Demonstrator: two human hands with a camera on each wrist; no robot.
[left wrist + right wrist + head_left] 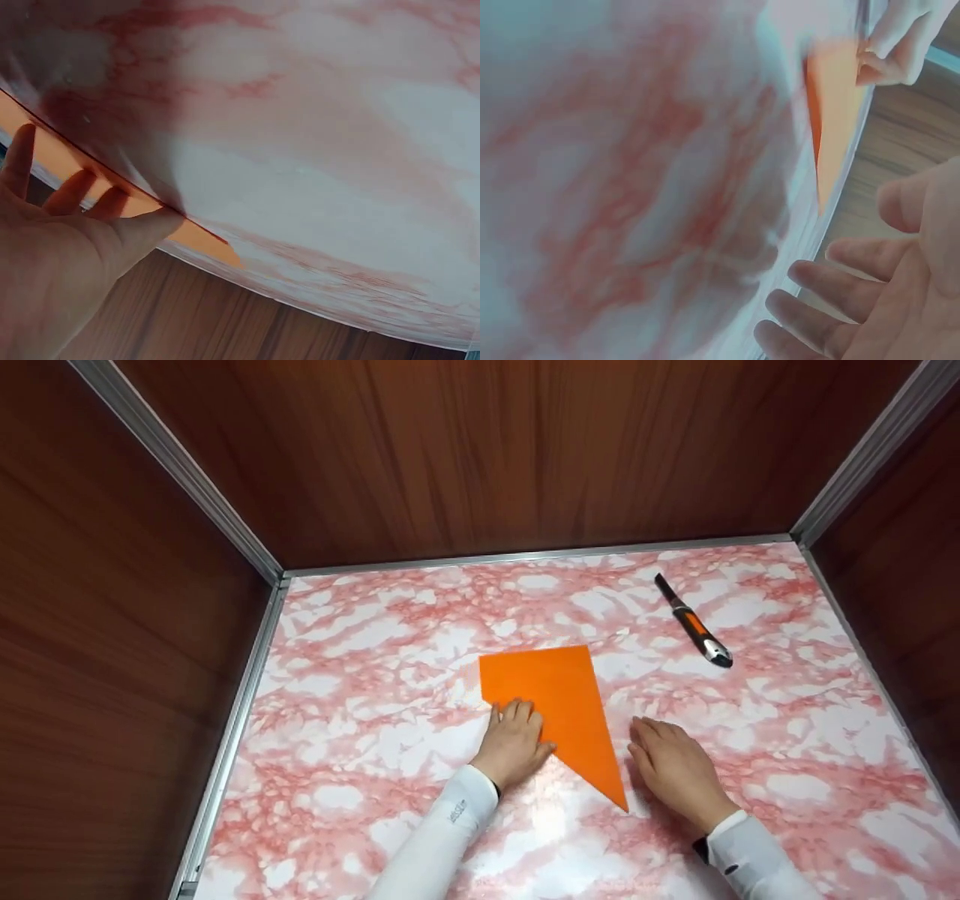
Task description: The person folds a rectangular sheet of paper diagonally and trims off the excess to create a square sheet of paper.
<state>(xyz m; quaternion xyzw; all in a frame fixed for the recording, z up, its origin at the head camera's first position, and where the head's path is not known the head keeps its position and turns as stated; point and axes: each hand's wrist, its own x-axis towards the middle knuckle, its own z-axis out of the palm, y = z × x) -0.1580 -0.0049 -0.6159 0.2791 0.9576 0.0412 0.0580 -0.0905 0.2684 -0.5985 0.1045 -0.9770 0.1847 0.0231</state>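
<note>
An orange sheet of paper (566, 682) lies on the table, with a straight far edge, a slanted near-left edge and a sharp corner towards me. In the left wrist view the paper (199, 236) shows as a thin folded strip. My left hand (514, 742) rests on its slanted edge, fingertips spread and pressing it down; that hand (71, 240) covers part of the edge. To the right of the paper, apart from it, hovers my right hand (675, 769). Its fingers (840, 289) are relaxed and slightly bent, holding nothing.
A utility knife (694, 622) with a black and orange handle lies at the far right, its blade end pointing away. The table (360, 660) has a red and white marbled top. Brown wood-grain panels (480, 457) with metal edging (232, 532) enclose it at the back and sides.
</note>
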